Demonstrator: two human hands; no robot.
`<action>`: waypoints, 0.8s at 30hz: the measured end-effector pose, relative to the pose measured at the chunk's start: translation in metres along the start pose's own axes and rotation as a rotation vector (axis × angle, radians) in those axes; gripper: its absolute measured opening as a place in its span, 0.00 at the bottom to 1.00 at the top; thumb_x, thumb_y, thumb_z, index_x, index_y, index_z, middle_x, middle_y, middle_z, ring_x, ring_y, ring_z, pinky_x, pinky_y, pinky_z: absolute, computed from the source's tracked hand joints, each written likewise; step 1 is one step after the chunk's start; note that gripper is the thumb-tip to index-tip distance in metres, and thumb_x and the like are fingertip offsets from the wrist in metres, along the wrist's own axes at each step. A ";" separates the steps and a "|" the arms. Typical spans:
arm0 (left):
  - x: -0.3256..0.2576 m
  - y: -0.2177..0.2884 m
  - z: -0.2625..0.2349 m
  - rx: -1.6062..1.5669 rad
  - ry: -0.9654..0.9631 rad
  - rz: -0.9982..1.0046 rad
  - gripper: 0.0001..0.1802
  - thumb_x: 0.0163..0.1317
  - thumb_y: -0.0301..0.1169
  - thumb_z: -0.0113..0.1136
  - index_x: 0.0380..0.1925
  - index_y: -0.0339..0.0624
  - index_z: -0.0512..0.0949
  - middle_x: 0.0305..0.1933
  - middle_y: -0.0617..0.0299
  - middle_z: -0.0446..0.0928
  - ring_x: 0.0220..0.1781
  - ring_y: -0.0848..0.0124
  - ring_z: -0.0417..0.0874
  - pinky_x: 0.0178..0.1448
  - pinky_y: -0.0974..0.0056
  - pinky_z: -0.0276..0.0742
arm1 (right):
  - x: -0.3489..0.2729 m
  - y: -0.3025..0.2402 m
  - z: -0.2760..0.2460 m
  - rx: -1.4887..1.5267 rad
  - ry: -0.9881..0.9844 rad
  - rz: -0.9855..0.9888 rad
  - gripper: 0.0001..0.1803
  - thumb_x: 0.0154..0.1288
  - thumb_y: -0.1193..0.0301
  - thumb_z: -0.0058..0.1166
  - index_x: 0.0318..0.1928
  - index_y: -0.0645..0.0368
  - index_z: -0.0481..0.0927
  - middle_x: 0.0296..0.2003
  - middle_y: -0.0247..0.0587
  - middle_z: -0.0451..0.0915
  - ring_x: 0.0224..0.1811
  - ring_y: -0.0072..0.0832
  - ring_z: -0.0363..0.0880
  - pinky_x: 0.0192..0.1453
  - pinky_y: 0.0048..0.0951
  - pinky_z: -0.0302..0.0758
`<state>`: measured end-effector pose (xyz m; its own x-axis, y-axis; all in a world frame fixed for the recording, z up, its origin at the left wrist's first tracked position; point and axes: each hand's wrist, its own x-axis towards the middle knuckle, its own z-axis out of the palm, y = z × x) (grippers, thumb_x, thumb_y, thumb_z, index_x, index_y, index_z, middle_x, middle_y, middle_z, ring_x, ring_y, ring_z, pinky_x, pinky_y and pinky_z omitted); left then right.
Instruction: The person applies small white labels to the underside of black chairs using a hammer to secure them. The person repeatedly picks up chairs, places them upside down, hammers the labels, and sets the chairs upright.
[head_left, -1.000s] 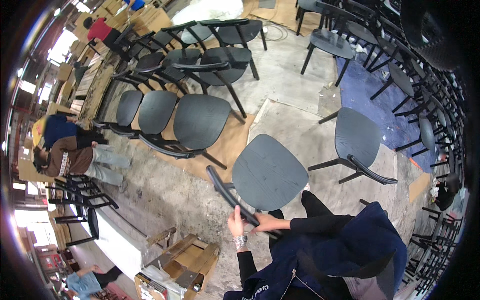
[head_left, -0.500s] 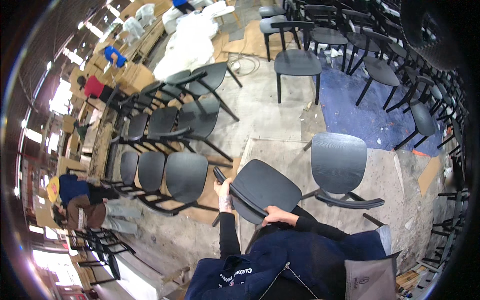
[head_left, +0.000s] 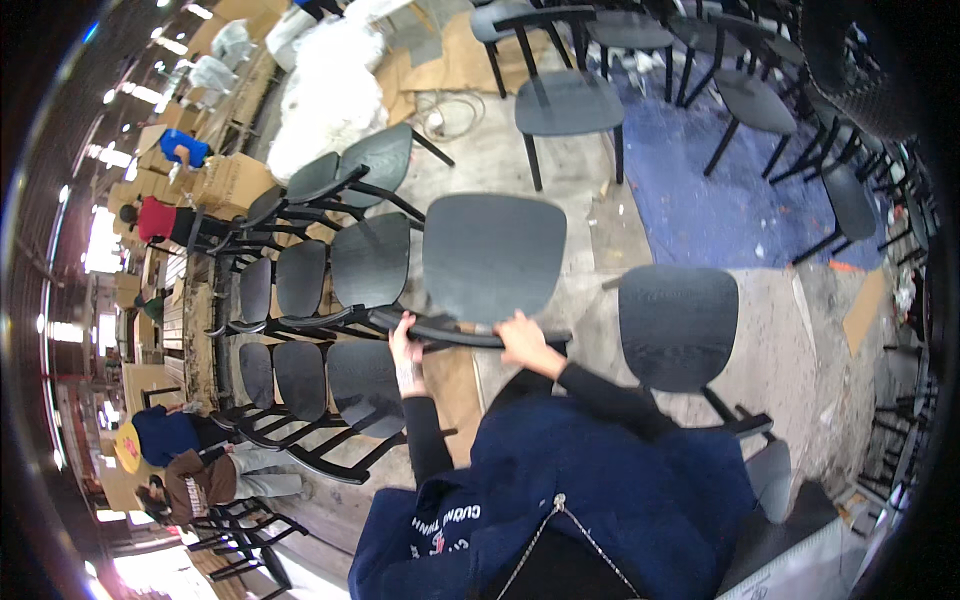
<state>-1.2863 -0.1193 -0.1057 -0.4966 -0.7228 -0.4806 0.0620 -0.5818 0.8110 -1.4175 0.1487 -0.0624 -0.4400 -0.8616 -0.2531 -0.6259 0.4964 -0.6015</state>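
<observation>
Gripping a dark grey chair (head_left: pixel 492 262) by the curved back rail, both hands are closed on it in the head view. Left hand (head_left: pixel 404 345) wraps the rail near its left end, fingers curled over the top. Right hand (head_left: pixel 524 338) clamps the same rail further right, just beside the middle. Chair is lifted and tipped, seat face turned up toward the camera, in front of the person's chest and above the concrete floor (head_left: pixel 800 350).

Sleeves are black; a dark blue jacket (head_left: pixel 560 500) fills the lower middle of the frame.

Left of the held chair: rows of like chairs (head_left: pixel 330 290) lying tilted and nested against one another, seats overlapping, on the floor. Right of it: one separate chair (head_left: pixel 678 325) of the same kind, upright, near the right forearm but not touching the held one. Farther up: another upright chair (head_left: pixel 567 100), well apart, with more chairs along the upper right rim.

Blue floor covering (head_left: pixel 720 200) lies at upper right. White bagged bundles (head_left: pixel 330 90) and flattened cardboard (head_left: pixel 440 60) sit at upper left.

Other people at far left: two crouched at lower left (head_left: pixel 190 460), one in red (head_left: pixel 160 218), one in blue (head_left: pixel 185 150), all well apart from the held chair.
</observation>
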 end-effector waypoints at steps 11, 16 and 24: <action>0.195 -0.047 0.097 0.536 0.310 0.311 0.50 0.45 0.36 0.73 0.66 0.39 0.53 0.62 0.49 0.65 0.60 0.57 0.69 0.57 0.46 0.71 | 0.177 0.110 -0.037 0.049 -0.013 -0.128 0.24 0.54 0.67 0.51 0.53 0.57 0.74 0.42 0.52 0.79 0.46 0.46 0.78 0.49 0.44 0.74; 0.226 -0.085 0.143 0.635 0.453 0.213 0.52 0.48 0.25 0.67 0.66 0.23 0.43 0.68 0.34 0.54 0.68 0.51 0.60 0.71 0.59 0.55 | 0.185 0.251 -0.072 0.193 -0.008 0.119 0.21 0.56 0.63 0.53 0.49 0.56 0.77 0.36 0.47 0.83 0.41 0.45 0.81 0.47 0.42 0.76; 0.224 -0.092 0.212 1.166 0.845 0.556 0.36 0.55 0.30 0.60 0.60 0.24 0.58 0.58 0.34 0.64 0.58 0.45 0.69 0.64 0.51 0.64 | 0.324 0.471 -0.300 0.026 0.298 0.312 0.17 0.55 0.63 0.54 0.45 0.55 0.79 0.36 0.46 0.83 0.42 0.41 0.81 0.46 0.40 0.76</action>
<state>-1.5869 -0.1486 -0.2170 0.0031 -0.9697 0.2444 -0.8210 0.1371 0.5543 -2.0484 0.1353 -0.2004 -0.7746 -0.6005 -0.1986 -0.4185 0.7220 -0.5510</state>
